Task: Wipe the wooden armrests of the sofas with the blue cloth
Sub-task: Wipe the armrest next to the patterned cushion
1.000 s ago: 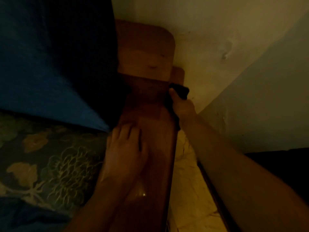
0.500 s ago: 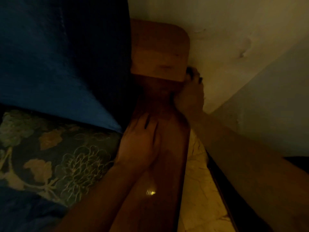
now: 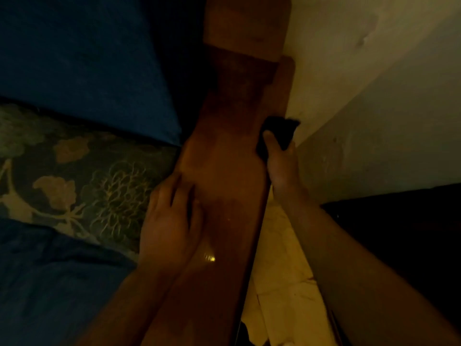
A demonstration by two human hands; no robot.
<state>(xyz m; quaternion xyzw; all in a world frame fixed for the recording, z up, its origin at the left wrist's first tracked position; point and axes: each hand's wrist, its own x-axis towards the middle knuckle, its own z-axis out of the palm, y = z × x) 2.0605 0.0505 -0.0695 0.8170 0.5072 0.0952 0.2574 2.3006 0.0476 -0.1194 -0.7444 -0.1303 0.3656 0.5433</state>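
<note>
Head view, dim yellowish light. A pale wall (image 3: 349, 58) fills the upper right, meeting a second wall face in a corner. At left, a dark blue back cushion (image 3: 87, 66) is seen above a floral-patterned seat cushion (image 3: 74, 186). Between cushions and wall, the wooden armrest (image 3: 232, 171) runs from the bottom edge up to the top of the frame, long and flat-topped, with a small bright glint low on its surface. A strip of pale floor (image 3: 282, 283) is visible to the right of the armrest, below the wall.

The left hand (image 3: 172, 221) is laid flat, palm down, on the armrest's inner edge beside the floral cushion, fingers spread and relaxed, gripping nothing. The right hand (image 3: 282, 163) is placed against the armrest's outer edge, on the wall side, fingers closed around the blue cloth (image 3: 279, 132). The cloth reads almost black in this light; it appears bunched, pressed to the armrest's outer edge, protruding above the fingertips and close to the wall. How far it wraps under the edge cannot be told.
</note>
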